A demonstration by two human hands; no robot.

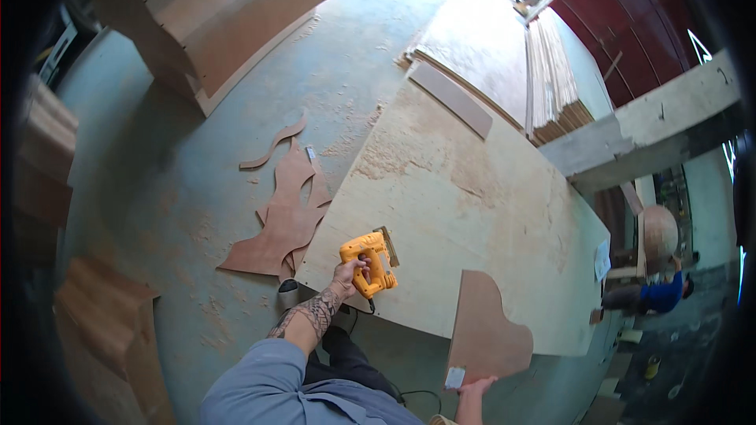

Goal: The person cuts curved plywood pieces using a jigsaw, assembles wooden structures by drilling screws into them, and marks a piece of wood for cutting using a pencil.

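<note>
My left hand (347, 276) is closed around the handle of a yellow corded jigsaw (380, 277), at the table's near left corner. The saw lies over on its side, its metal base plate facing right. Off the table's near edge, my right hand (477, 386) grips the lower end of a brown plywood panel (482, 327) with one wavy edge. A small white label (454, 378) sits near the panel's bottom corner. The panel's upper part overlaps the pale plywood worktable (425, 267); I cannot tell whether it rests there.
Curved plywood offcuts (287, 224) lie on the floor left of the table. A narrow board (450, 100) and sawdust lie on the tabletop. Stacked sheets (555, 71) stand beyond. Large curved wooden forms (213, 16) stand at left. A person in blue (661, 295) is at far right.
</note>
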